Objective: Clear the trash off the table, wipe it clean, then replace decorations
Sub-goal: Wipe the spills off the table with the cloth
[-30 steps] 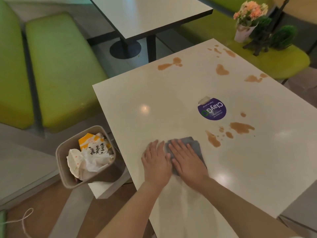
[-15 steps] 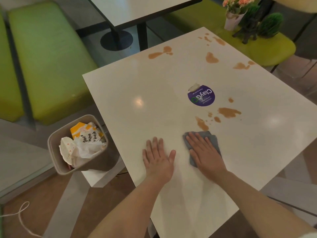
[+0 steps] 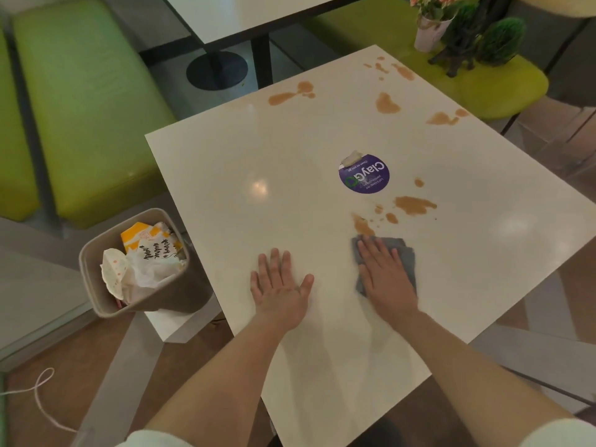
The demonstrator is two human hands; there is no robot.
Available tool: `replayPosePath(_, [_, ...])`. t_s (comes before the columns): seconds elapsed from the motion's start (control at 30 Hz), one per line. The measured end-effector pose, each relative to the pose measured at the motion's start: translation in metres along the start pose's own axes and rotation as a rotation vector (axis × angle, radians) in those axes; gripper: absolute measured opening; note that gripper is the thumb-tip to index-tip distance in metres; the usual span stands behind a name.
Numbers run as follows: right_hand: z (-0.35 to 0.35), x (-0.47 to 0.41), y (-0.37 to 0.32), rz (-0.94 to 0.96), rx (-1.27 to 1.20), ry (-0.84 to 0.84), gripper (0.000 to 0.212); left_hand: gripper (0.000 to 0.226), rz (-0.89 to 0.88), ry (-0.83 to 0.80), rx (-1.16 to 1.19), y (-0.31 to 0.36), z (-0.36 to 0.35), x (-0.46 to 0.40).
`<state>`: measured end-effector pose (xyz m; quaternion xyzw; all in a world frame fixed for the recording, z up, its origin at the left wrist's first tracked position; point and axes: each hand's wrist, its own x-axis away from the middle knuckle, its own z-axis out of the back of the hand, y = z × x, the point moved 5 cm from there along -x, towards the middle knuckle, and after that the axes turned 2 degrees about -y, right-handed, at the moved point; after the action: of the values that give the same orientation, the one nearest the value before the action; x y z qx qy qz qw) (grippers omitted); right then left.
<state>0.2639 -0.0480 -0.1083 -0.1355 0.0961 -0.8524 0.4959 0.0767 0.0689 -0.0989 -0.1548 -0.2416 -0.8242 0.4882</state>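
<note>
A white table (image 3: 245,162) carries several brown spill stains, the nearest (image 3: 414,204) just beyond my hands, others (image 3: 387,103) at the far end. My right hand (image 3: 385,279) presses flat on a folded grey cloth (image 3: 407,256) at the edge of a brown smear (image 3: 360,223). Flat on the bare tabletop to its left lies my left hand (image 3: 279,285), fingers spread. A purple round sticker (image 3: 364,176) is stuck near the middle of the table. A flower pot (image 3: 430,29) and dark green decorations (image 3: 477,40) stand on the green seat at the far right.
A grey bin (image 3: 96,285) full of paper trash stands on the floor left of the table. Green benches (image 3: 87,101) run along the left. Another table (image 3: 245,14) on a black pedestal stands behind. A white cord (image 3: 38,391) lies on the floor.
My right hand slid the cloth rightward along the table, up to the brown smear. My left hand left the cloth and now rests flat on the bare table.
</note>
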Motion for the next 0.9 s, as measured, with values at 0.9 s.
replayPosePath(0.9, [0.031,-0.051,0.081,0.305,0.057,-0.03,0.056,0.069,0.259,0.172,0.034,0.119,-0.009,-0.044])
